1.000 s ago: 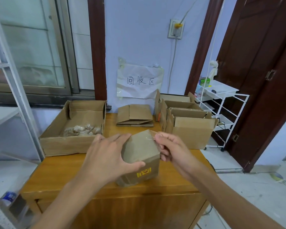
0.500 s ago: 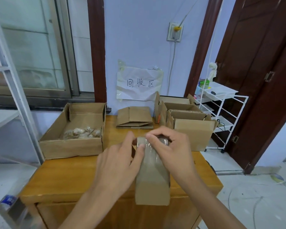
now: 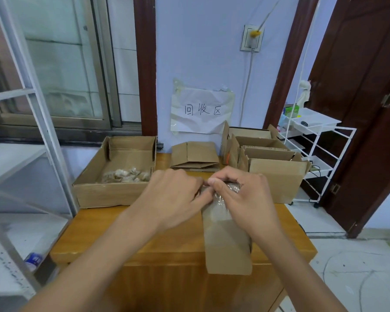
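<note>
Bare left hand [image 3: 173, 199] and right hand [image 3: 248, 201], forearms [image 3: 113, 251] bare too, apparently.

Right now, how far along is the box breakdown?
Done, apparently: flattened boxes lie stacked at the back, and what look like tape wads sit in the open carton on the left. In hand: the left hand grips the small box on the table while the right hand pinches the clear tape at its far end. Left: peeling that tape, flattening the box, then likely the upright boxes on the right.
</note>
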A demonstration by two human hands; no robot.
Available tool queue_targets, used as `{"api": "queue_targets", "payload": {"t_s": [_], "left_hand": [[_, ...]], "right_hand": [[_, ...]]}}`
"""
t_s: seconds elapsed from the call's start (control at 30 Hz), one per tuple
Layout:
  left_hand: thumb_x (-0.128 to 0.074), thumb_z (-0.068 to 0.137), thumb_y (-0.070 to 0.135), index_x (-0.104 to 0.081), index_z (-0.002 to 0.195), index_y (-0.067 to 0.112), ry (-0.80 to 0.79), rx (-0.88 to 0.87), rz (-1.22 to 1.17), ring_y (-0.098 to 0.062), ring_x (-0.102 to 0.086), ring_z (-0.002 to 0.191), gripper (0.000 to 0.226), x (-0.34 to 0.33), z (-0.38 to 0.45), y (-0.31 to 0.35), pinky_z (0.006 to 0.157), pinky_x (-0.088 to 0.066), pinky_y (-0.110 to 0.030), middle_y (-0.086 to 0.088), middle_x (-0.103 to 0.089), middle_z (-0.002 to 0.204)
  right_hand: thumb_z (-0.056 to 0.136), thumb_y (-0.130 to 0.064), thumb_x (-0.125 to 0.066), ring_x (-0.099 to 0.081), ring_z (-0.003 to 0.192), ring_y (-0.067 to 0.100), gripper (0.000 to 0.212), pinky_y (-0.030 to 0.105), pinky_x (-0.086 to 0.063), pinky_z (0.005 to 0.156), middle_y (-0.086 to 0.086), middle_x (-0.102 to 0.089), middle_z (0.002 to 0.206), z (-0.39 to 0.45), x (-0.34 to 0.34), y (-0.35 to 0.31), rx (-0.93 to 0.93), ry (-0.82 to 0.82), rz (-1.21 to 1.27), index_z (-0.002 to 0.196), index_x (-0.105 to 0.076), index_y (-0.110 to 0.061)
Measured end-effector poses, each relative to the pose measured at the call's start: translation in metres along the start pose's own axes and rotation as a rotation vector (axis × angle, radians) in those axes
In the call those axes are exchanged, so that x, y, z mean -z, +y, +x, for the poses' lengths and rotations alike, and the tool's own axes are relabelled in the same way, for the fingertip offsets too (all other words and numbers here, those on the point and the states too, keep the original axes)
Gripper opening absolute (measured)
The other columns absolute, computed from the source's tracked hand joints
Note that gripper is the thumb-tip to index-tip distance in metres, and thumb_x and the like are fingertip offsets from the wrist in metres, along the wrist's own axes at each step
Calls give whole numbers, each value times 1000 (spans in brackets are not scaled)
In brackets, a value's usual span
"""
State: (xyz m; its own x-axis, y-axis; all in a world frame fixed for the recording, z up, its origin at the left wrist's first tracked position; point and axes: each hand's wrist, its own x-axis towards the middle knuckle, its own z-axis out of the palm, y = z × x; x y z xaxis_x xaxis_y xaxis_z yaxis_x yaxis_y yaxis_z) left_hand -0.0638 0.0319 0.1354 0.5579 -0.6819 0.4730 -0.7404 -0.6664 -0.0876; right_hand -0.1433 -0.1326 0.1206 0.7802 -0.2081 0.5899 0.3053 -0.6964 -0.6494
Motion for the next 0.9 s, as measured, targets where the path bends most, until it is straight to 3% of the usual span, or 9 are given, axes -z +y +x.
{"api": "queue_targets", "payload": {"t_s": [0.13, 0.23, 0.37, 0.53, 0.67, 0.77, 0.83, 0.9], "left_hand": [[-5, 93, 63, -49, 75, 26, 8, 3, -29, -23, -49, 58, 61, -9, -3, -1, 55, -36, -35, 0, -48, 58], [-10, 95, 63, -46, 67, 22, 3, 21, -60, -21, -46, 54, 61, -8, -3, 4, 53, -33, -35, 0, -47, 55], [-20, 100, 57, -43, 63, 19, -87, 46, -57, -22, -41, 55, 58, 0, -2, 10, 58, -33, -36, -3, -48, 59], [-31, 100, 48, -60, 70, 18, -223, 6, -51, -22, -54, 59, 52, -3, 1, 6, 66, -49, -37, 0, -61, 63], [-42, 97, 33, -54, 72, 19, -312, 35, -145, -24, -62, 65, 31, -16, 1, 2, 75, -56, -42, 0, -68, 70], [-46, 95, 22, -65, 69, 16, -438, 67, -384, -14, -68, 60, 32, -27, 0, -8, 70, -61, -38, 1, -70, 60], [-44, 100, 15, -70, 87, 7, -549, 137, -648, -14, -74, 66, 30, -30, -3, -15, 67, -62, -35, -3, -76, 70], [-40, 107, 15, -67, 101, 9, -580, 227, -858, -19, -76, 76, 29, -32, -9, -18, 68, -63, -37, -6, -78, 84]], "right_hand": [[101, -34, -65, -67, 70, 7, 15, 34, -53, 60, -20, -72, 76, -3, -1, 8, 85, -11, -176, 90, -75, -33], [100, -38, -59, -65, 66, 4, 17, 32, -51, 56, -19, -70, 73, -6, 0, 7, 196, 49, -363, 92, -74, -34], [99, -34, -62, -69, 71, 5, 16, 36, -53, 60, -18, -73, 77, -8, 0, 11, 227, 40, -301, 92, -76, -32], [102, -44, -56, -70, 80, 7, 26, 39, -56, 66, -16, -73, 85, -5, -6, 19, 167, -83, -162, 94, -75, -29], [104, -42, -58, -63, 77, 11, 20, 37, -49, 62, -13, -66, 84, -1, -14, 21, 265, -134, -470, 89, -68, -32], [103, -43, -58, -64, 81, 13, 19, 36, -49, 69, -13, -67, 87, 9, -15, 21, 291, -242, -512, 90, -67, -33], [101, -46, -60, -65, 83, 9, 18, 32, -47, 73, -16, -71, 88, 14, -11, 21, 263, -314, -475, 93, -71, -35], [100, -49, -61, -65, 84, 6, 17, 34, -53, 75, -16, -73, 87, 20, -9, 23, 181, -356, -478, 94, -73, -38]]}}
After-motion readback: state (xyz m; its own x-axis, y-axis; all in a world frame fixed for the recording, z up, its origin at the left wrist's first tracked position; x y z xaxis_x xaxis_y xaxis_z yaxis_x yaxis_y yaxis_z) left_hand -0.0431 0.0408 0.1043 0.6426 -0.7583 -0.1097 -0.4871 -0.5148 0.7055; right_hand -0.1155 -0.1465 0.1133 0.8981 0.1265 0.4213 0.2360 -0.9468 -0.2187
